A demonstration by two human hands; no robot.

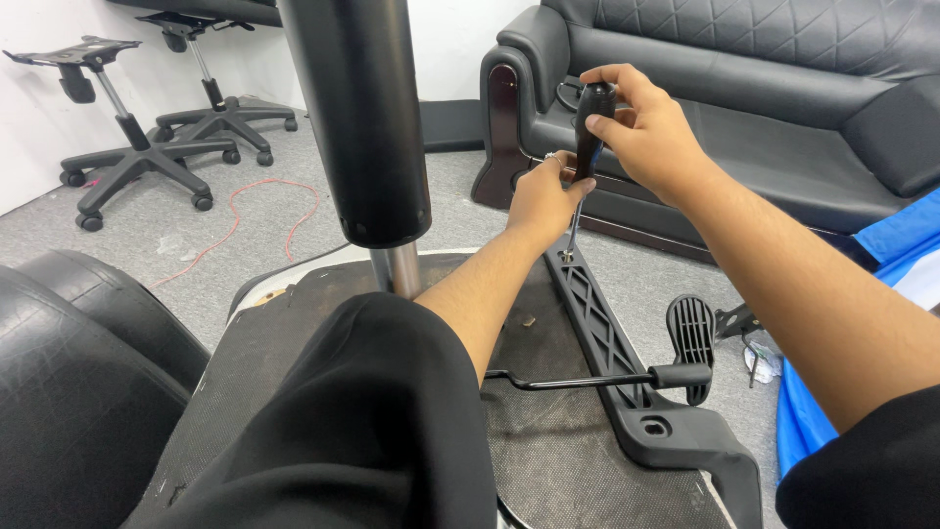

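Observation:
My right hand (641, 127) grips the black handle of a screwdriver (590, 122) held upright. Its thin shaft points down to a screw spot near the far end of a black plastic armrest bracket (599, 328). My left hand (543, 201) rests at the far end of that bracket, fingers pinched beside the shaft just above the tip. The bracket lies along the right side of an upturned chair seat base (294, 333), covered in dark fabric. A black gas-lift cylinder (362, 118) with a chrome rod stands up from the seat's middle.
A thin black lever (578, 378) with a paddle (691, 343) crosses the bracket. A black sofa (744, 88) stands behind. Two chair bases (137, 157) on castors stand at the back left, a red cable (264, 211) lies on the grey carpet, and blue sheeting (896, 235) is at right.

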